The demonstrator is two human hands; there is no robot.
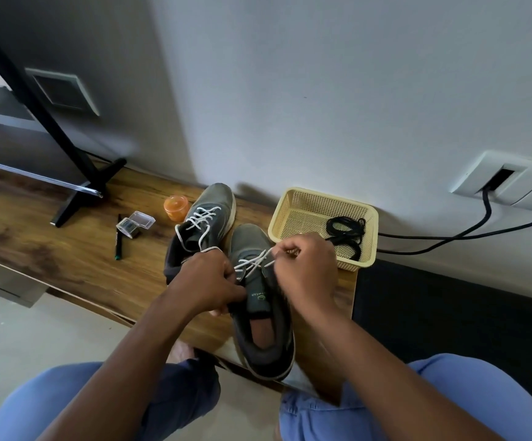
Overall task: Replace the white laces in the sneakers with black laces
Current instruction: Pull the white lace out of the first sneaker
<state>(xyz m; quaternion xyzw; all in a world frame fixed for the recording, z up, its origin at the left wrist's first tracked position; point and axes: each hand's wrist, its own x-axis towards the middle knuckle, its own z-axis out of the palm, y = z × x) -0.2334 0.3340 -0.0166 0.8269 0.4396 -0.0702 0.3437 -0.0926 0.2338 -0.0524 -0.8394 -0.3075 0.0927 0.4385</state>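
The near sneaker (260,300) lies on the wooden bench (67,249) with its long axis running from the heel at about 6 o'clock, overhanging the front edge, to the toe at about 12 o'clock, tipped slightly toward 11. Its white lace (252,262) crosses the eyelets just ahead of the tongue, and one strand runs out toward 2 o'clock to the right hand (306,268), whose curled fingertips pinch it there, just above the shoe's right side. The left hand (209,278) sits at 9 o'clock of the lace rows, fingers curled round the shoe's left collar and steadying it; whether it also has a lace end cannot be told. The pull to come turns on this: the strand leaves the eyelets at an angle across the shoe's axis, so the right hand, already on the lace, seems the one to draw it out toward 2 o'clock while the left braces against it. The second sneaker (205,222) stands beyond at 11 o'clock, still laced in white. The black laces (346,232) lie coiled in the yellow basket (293,214) at 1 o'clock, close to the right hand and untouched.
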